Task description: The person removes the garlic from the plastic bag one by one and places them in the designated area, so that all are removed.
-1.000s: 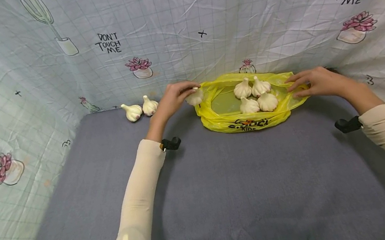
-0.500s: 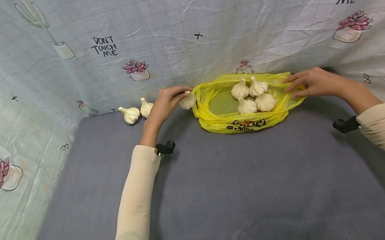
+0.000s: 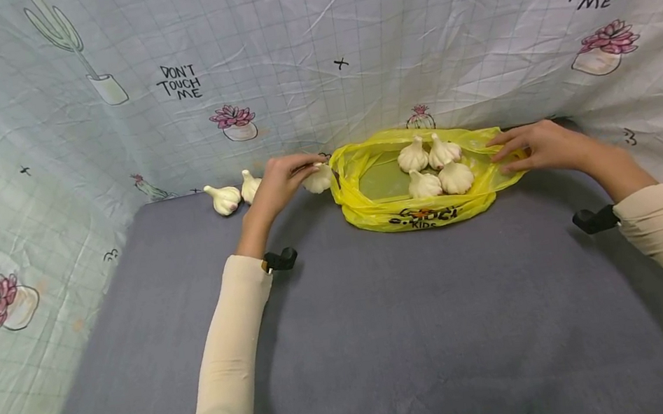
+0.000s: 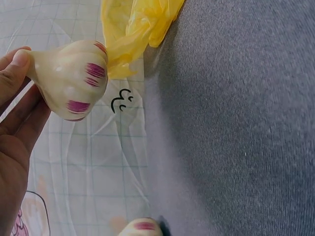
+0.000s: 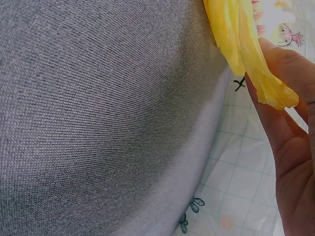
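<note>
My left hand (image 3: 279, 184) pinches a garlic bulb (image 4: 74, 81) by its stem, just off the left end of a yellow plastic bag (image 3: 364, 215). Purple streaks mark the bulb's pale skin in the left wrist view. The bag lies with its mouth spread wide, and several garlic bulbs (image 3: 457, 177) sit in it towards the right. At the bag's right end my right hand (image 3: 546, 147) grips the edge of the plastic, with a yellow fold (image 5: 268, 88) between thumb and fingers in the right wrist view.
Two more garlic bulbs, one at the far left (image 3: 223, 199) and one partly behind my left hand (image 3: 249, 186), lie by the table's back edge. A printed curtain (image 3: 297, 49) hangs close behind the grey-covered table (image 3: 436, 319).
My left hand has drawn the held garlic bulb a little to the left, away from the bag's left end. My right hand keeps its place on the bag.
</note>
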`<state>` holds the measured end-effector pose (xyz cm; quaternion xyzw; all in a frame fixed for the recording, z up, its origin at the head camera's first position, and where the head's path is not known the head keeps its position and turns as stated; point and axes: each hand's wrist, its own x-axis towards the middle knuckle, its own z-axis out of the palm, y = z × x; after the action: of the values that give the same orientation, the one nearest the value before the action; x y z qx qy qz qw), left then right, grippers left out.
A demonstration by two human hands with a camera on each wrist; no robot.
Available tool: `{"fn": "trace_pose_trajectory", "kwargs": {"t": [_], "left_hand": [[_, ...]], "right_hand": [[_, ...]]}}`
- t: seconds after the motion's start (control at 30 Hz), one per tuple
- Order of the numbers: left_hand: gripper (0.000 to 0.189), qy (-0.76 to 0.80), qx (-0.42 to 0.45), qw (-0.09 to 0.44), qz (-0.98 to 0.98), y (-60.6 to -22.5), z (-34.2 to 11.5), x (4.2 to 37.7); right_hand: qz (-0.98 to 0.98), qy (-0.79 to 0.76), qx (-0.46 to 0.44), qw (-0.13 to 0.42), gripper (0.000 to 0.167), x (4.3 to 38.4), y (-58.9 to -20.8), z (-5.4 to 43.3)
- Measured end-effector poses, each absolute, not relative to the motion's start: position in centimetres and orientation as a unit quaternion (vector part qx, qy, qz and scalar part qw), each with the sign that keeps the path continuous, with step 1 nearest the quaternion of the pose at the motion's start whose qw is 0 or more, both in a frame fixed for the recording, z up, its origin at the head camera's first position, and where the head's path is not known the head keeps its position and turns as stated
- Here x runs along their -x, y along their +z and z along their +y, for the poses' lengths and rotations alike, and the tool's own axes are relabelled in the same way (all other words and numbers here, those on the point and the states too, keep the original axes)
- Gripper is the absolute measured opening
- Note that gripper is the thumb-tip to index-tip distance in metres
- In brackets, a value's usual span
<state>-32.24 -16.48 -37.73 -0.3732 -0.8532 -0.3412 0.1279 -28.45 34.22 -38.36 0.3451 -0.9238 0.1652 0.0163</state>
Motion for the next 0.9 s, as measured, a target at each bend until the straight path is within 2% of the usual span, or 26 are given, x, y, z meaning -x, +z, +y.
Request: {"fn": "trace_pose_trajectory", "kwargs": {"t": [0.5,0.9], "left_hand": [[0.022,-0.334,0.359,0.145,-0.859,-37.8,-17.7,31.7],[0.022,-0.32,0.339,0.12,-0.877,-37.5,-19.5,32.1]], "right_hand": [[-0.927,0.16,-0.34,0.025,0.025,28.3,-38.5,34.5],[-0.924,0.156,-0.349,0.037,0.025,28.2,-38.7,34.7]]}}
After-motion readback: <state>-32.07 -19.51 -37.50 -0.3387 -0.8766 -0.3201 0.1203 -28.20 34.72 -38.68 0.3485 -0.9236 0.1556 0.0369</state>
